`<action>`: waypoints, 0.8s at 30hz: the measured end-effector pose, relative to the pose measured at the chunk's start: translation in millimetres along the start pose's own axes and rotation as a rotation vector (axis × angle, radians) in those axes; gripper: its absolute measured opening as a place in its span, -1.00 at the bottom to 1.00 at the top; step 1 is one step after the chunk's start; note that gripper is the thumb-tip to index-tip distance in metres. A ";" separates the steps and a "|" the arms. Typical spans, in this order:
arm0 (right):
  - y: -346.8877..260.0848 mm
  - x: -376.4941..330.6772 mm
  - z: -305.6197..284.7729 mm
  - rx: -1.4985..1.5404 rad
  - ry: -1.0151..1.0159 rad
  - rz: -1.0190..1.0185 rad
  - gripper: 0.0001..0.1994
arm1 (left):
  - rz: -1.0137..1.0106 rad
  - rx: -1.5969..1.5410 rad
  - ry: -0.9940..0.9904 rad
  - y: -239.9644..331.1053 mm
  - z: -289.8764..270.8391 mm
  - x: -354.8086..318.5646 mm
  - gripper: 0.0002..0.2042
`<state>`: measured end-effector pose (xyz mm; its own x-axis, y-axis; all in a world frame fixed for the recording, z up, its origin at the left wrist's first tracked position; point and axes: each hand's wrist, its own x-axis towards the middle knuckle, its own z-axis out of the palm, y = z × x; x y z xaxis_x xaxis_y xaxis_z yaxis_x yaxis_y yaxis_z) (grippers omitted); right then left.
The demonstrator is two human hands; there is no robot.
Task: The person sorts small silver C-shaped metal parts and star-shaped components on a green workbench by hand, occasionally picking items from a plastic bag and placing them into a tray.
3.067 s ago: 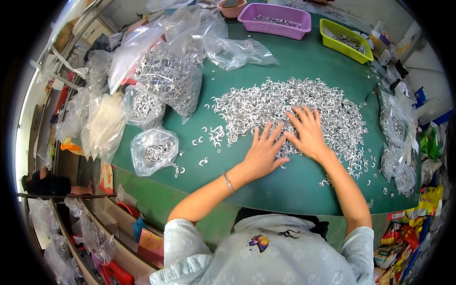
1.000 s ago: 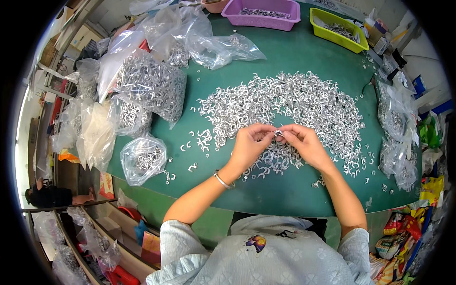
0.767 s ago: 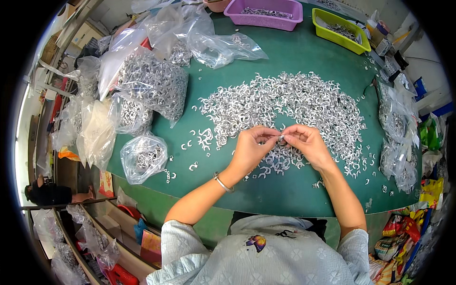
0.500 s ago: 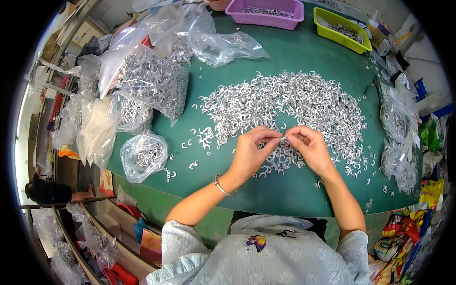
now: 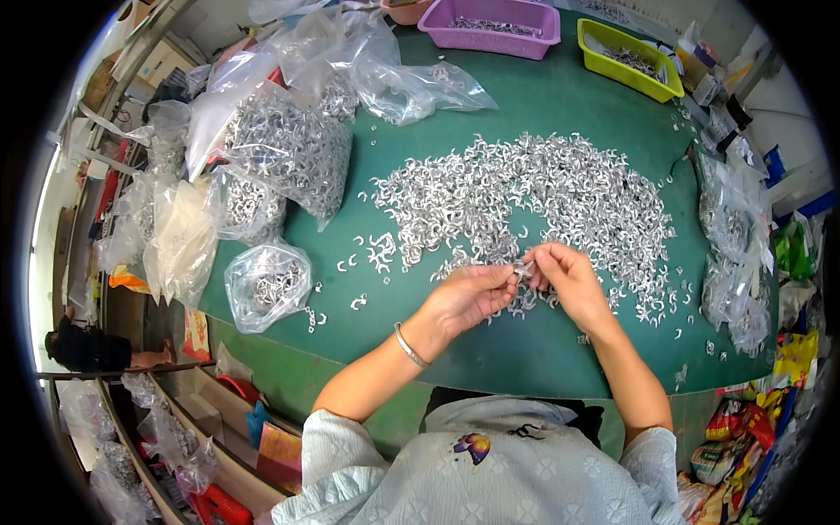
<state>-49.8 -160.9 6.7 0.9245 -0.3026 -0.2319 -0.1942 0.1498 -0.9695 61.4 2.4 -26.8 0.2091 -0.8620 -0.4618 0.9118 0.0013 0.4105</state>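
Observation:
Between my two hands is a small silver metal piece [image 5: 522, 270], too small to make out its full shape. My left hand [image 5: 472, 299] is turned partly palm up, pinching one side of it with thumb and fingertips. From the other side the fingertips of my right hand [image 5: 570, 282] close on the same piece. Just beyond both hands spreads a wide pile of small silver C-shaped metal pieces [image 5: 604, 201] on the green table [image 5: 350, 302]. A few loose ones lie under and beside my fingers, partly hidden.
At the left stand a large clear bag of metal pieces [image 5: 293, 157] and a smaller open bag [image 5: 267, 287]. A purple tray [image 5: 490, 40] and a yellow-green tray [image 5: 630, 77] sit at the far edge. More filled bags [image 5: 731, 227] line the right side.
My left hand has rolled palm up and dropped slightly nearer to me, its fingers now curled below the piece. My right hand has shifted a little nearer too, still at the piece.

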 end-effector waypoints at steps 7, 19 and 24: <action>0.8 -8.6 6.1 -0.418 0.127 -0.243 -0.90 | 0.180 0.070 0.105 -13.4 23.3 -3.8 -0.84; 0.0 -4.5 -19.7 0.048 -0.164 0.133 -0.89 | 0.680 1.013 0.360 -3.9 20.2 -8.7 -0.84; 4.5 -16.2 -9.4 0.019 -0.044 0.018 -0.90 | 0.763 1.337 0.339 -2.6 29.0 -25.1 -0.81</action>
<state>-68.6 -164.1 5.3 0.9345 -0.2581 -0.2452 -0.2051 0.1727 -0.9634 43.6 9.4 6.5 0.6886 -0.7185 0.0978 -0.3618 -0.2236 0.9050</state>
